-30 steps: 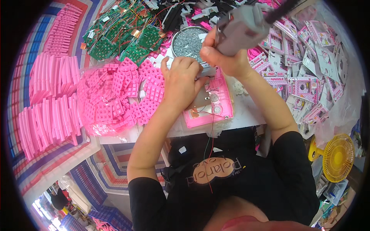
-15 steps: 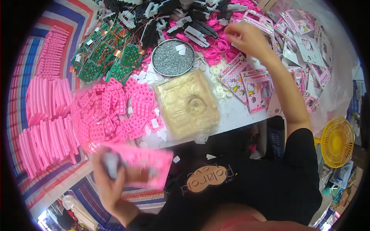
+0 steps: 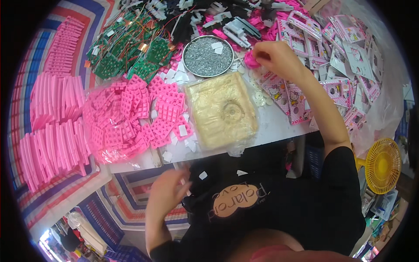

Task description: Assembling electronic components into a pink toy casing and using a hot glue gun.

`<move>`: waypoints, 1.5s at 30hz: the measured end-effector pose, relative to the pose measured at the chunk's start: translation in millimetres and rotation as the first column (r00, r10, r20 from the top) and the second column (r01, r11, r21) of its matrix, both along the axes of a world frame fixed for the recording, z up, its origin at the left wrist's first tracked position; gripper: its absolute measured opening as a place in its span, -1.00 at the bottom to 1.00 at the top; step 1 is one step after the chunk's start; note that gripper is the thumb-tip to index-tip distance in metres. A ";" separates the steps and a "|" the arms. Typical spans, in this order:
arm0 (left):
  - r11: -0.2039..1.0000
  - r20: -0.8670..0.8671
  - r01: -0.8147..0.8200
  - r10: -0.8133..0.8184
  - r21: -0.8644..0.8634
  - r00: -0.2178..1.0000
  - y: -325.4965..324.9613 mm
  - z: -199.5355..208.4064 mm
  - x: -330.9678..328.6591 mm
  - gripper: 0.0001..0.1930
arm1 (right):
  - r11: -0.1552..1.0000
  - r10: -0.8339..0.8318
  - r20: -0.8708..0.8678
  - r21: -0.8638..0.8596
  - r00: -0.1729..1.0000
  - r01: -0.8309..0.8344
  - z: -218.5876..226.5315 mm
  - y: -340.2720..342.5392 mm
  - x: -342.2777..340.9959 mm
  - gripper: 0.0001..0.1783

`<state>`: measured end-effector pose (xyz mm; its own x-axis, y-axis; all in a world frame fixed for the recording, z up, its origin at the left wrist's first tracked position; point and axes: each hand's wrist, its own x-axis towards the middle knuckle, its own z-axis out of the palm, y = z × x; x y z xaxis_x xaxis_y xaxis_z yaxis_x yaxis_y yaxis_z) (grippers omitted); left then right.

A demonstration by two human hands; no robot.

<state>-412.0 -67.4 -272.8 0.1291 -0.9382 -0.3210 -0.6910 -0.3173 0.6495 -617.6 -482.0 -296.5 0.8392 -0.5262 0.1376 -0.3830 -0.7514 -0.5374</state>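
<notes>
My right hand (image 3: pixel 279 59) reaches over the far part of the table, fingers curled down and pinched on a bright pink plastic part (image 3: pixel 251 60). That part looks rounded, like the pink rings in the heap, though the fingers cover some of it. My left hand (image 3: pixel 168 187) is raised in front of the table's near edge, smeared by motion. Whether it holds anything I cannot make out. A yellowish block in clear plastic (image 3: pixel 220 111), with a round recess, lies between the hands. Behind it stands a round metal dish (image 3: pixel 208 56) full of small screws.
Pink button pads (image 3: pixel 115 122) lie in a clear bag, beside stacked pink panels (image 3: pixel 56 146). Green circuit boards (image 3: pixel 131 56) with wires form a pile behind. Printed cards or panels (image 3: pixel 338 56) fill the right side, near a yellow fan (image 3: pixel 382 166).
The pink panel in my left hand is out of sight, and that hand has moved right. My right hand has come down and nearer, now with a pink part. The view has shifted slightly.
</notes>
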 end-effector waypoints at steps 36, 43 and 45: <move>0.398 0.423 -0.177 0.896 -0.900 -0.132 -74.2 111.1 292.6 0.10 | 0.908 0.412 0.013 -0.083 0.911 -0.410 -5.2 122.1 -0.4 -0.58; 0.426 0.874 -0.886 0.483 -0.184 0.052 67.3 272.4 429.4 -0.06 | 0.923 0.386 0.068 -0.026 0.920 -0.385 -6.9 126.5 3.2 -0.63; 0.534 0.883 -0.836 0.445 -0.126 0.151 84.0 269.5 438.8 -0.22 | 0.921 0.390 0.061 -0.030 0.919 -0.389 -7.4 123.0 4.5 -0.64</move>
<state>26.8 16.6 -3.3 0.9732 -0.2131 0.0870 -0.1820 -0.9439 -0.2757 -613.1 -359.0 -303.9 0.9663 -0.1568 0.2042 -0.0234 -0.8434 -0.5368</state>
